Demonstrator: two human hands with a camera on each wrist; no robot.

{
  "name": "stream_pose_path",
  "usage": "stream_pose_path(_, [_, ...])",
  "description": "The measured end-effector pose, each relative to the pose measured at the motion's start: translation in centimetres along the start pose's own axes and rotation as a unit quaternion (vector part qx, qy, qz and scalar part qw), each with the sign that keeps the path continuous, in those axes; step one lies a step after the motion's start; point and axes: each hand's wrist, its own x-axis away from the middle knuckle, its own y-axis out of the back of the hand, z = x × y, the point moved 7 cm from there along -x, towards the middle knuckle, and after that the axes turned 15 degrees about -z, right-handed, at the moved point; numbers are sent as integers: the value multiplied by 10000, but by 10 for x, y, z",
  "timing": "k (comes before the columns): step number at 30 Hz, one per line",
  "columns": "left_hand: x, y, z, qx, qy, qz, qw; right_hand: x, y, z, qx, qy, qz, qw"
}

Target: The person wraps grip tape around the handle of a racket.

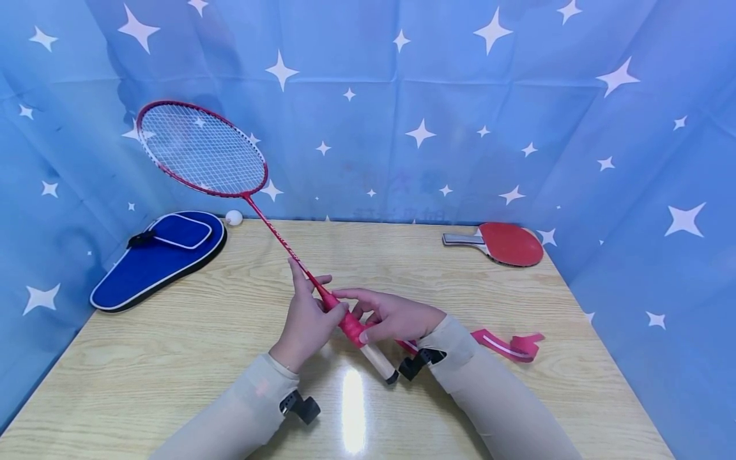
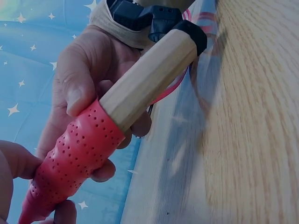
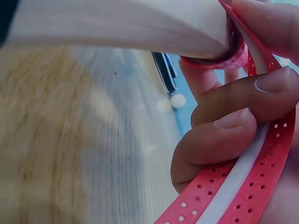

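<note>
A red badminton racket point(image 1: 278, 236) is held up over the table, head to the upper left. My left hand point(image 1: 305, 322) grips it where the shaft meets the handle. Pink perforated grip tape point(image 2: 77, 156) is wound round the upper handle, while bare wood point(image 2: 149, 77) shows from there to the black end cap point(image 2: 192, 33). At the lower edge of the winding, my right hand point(image 1: 402, 316) pinches the tape, thumb on the wrap. The unwound strip point(image 3: 245, 175), with a white band along its middle, passes through that hand's curled fingers and trails onto the table point(image 1: 508, 347).
A blue paddle case point(image 1: 158, 271) lies at the table's left back, a white ball point(image 1: 234, 218) beside it. Toward the right back is a red table tennis paddle point(image 1: 512, 245). A blue star-patterned curtain point(image 1: 368, 108) closes off the back and sides.
</note>
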Motion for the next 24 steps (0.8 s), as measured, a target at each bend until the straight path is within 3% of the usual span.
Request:
stream_pose_path(6, [0,0,1,200,58,41,9998,0,0,0,-150,-56,51,9999])
stream_pose_path(14, [-1,0,1,330,165,97,9993,0,-4,-1,-826,-134,332,9959])
stream_pose_path(24, [-1,-1,1,218,161,86,9996,0,0,-1,-450,-222,133,9987])
